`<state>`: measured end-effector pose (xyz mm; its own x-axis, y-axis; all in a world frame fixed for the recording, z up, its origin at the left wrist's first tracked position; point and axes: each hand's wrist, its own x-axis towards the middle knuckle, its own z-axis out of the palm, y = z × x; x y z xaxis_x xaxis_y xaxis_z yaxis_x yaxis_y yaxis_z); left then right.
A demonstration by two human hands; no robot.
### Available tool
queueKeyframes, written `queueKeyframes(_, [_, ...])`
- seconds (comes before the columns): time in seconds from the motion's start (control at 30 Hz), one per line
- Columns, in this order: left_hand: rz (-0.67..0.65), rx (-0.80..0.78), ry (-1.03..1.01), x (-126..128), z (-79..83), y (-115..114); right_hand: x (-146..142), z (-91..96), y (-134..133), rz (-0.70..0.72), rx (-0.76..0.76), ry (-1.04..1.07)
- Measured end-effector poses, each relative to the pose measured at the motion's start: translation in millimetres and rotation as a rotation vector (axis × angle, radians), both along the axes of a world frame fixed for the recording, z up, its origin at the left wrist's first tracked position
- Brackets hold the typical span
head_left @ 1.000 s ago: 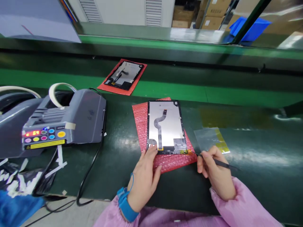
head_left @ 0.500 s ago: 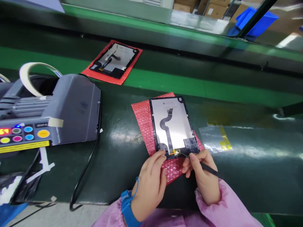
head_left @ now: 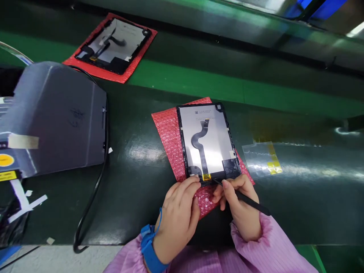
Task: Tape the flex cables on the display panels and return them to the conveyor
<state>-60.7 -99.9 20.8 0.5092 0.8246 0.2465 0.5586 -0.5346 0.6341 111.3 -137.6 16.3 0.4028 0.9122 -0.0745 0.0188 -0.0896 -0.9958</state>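
Observation:
A tablet screen panel [head_left: 217, 140] lies back side up, its silver back framed in black. A dark flat ribbon cable [head_left: 202, 153] snakes down it to a yellow-taped connector [head_left: 206, 177] at the lower edge. Under the panel is a red bubble-wrap bag [head_left: 167, 132]. My left hand [head_left: 180, 212], a blue wrist strap above it, rests with outstretched fingers on the panel's lower left corner. In my right hand [head_left: 241, 204] are black tweezers [head_left: 253, 203], pinched between thumb and fingers. Their tip is at the lower edge, just right of the connector.
A second panel [head_left: 133, 41] lies on another red bag [head_left: 118, 77] at the back left. A grey tape dispenser machine [head_left: 62, 121] stands left, its black cable [head_left: 95, 189] running down the bench. To the right lies a clear sheet with yellow tape [head_left: 260, 159].
The view has shifted, so the machine sits further left and the far panel higher. The shiny gold patch beside the connector no longer shows. Both hands stay at the panel's lower edge.

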Motion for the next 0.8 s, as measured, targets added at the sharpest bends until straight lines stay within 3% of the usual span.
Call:
queueKeyframes(0.6, [0.002,0.002,0.002,0.9,0.9,0.5,0.2,1.4,4.4,0.008,-0.027,0.0])
queueKeyframes(0.8, [0.011,0.002,0.003,0.7,0.1,0.1,0.2,4.6,4.7,0.015,0.028,0.032])
